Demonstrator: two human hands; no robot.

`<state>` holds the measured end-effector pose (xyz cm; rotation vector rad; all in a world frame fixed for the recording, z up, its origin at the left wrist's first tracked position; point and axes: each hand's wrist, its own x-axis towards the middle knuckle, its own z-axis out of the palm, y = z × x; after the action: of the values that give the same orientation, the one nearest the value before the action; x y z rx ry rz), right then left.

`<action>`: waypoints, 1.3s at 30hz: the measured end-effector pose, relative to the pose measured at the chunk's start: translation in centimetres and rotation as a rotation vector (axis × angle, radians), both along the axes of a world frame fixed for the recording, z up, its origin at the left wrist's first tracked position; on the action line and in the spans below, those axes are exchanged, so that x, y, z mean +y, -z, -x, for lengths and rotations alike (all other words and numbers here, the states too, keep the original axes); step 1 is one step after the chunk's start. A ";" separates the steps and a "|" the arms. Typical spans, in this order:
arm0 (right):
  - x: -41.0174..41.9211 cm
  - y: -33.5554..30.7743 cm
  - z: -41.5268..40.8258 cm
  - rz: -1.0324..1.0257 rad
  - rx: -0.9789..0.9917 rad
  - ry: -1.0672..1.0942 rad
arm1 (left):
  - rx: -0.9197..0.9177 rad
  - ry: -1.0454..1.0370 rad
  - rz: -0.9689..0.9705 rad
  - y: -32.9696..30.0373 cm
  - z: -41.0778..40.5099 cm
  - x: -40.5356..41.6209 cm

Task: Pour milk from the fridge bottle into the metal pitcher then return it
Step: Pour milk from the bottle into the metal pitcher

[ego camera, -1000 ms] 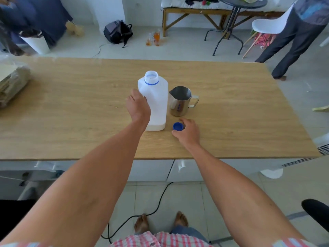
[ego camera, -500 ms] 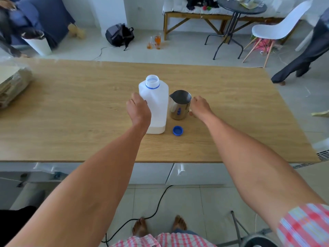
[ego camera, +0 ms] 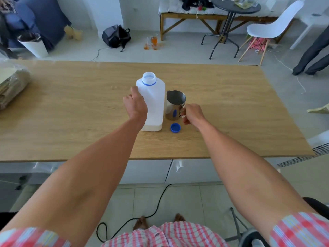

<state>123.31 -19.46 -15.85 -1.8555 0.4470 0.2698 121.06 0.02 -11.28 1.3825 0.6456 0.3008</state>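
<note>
Since the earlier frames the right hand (ego camera: 193, 114) had left the blue cap (ego camera: 175, 127) on the table and moved up to the metal pitcher (ego camera: 175, 105), where its fingers were curled around the handle on the pitcher's right side; the handle itself was mostly hidden behind them. Meanwhile the left hand (ego camera: 136, 105) had stayed wrapped around the left side of the milk bottle (ego camera: 153, 102), thumb and fingers closed against its white plastic wall.

Both vessels stood upright at the centre of the frame on the wooden table (ego camera: 71, 111), the pitcher just beside the bottle on its right, touching or nearly so. The bottle's mouth was uncapped, a blue ring around its neck, and only a shallow band of milk showed at its base. Just below the pitcher, the cap lay open side up, near the bottle's lower right corner and close beneath the right hand. At the left edge of the frame a plastic-wrapped bundle (ego camera: 12, 84) rested on the table.
</note>
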 end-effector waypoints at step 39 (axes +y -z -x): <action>0.8 0.3 1.9 -0.055 0.011 0.073 | 0.306 0.681 -1.446 -2.0 -4.0 -2.0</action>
<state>121.45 -18.63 -16.15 -1.7808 0.5084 0.2406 125.02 -1.98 -9.23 2.9636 0.0595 -0.0618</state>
